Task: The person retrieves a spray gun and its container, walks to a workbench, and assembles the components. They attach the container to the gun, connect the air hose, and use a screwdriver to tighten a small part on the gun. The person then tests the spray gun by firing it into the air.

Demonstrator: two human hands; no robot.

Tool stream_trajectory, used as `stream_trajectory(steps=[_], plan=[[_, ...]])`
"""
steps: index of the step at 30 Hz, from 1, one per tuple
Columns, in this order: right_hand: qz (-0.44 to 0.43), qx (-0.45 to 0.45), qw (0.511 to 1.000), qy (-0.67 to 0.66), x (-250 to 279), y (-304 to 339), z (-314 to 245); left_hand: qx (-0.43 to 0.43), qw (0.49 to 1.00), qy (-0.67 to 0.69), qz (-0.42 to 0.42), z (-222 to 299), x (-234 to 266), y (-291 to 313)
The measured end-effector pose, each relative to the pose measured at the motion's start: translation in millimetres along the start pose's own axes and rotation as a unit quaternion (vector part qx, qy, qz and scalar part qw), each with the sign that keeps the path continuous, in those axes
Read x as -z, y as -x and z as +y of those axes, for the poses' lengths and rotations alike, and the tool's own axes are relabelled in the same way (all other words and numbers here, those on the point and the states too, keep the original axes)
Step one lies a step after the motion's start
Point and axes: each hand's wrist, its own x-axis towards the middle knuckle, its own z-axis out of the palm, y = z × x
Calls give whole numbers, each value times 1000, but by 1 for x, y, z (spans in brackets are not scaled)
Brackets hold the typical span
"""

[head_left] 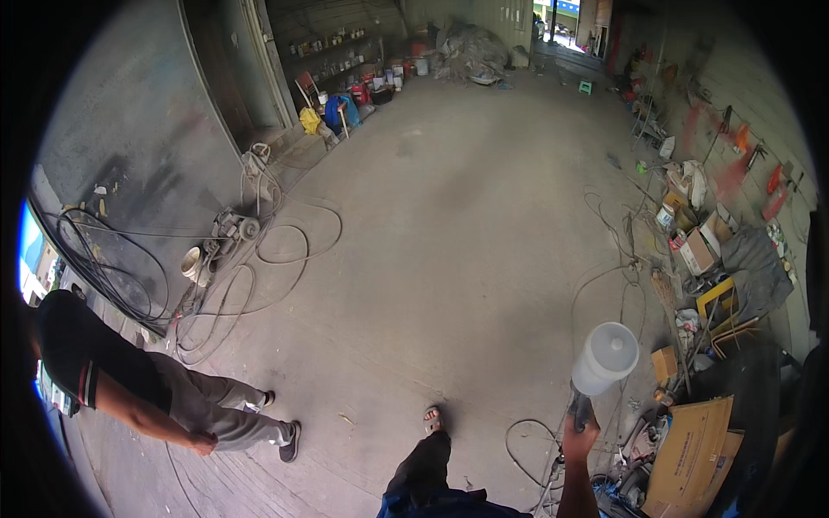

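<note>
The spray gun (579, 403) sits wrapped in the right grip (581, 437), its translucent cup (608, 352) just above. It looks rigid, probably top-heavy, best held by its handle. Right of this grip stands a cardboard box (688, 453); the left grip is out of view.

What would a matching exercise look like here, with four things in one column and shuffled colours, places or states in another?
1. Cup
2. Stool
3. Large box
4. Right hand

A. Green, far off
B. Gripping a dark handle
C. Whitish, held up
D. Flat-sided, towards the lower right corner

Pairs: 1-C, 2-A, 3-D, 4-B
</note>
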Motion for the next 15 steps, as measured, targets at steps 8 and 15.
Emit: stream_trajectory(steps=[8,15], plan=[[2,-19,1000,-1,-226,-320,-21,-518,844,-93,106,702,62,116],[12,13,1000,-14,-440,-621,2,-508,842,175,59,1041,111,136]])
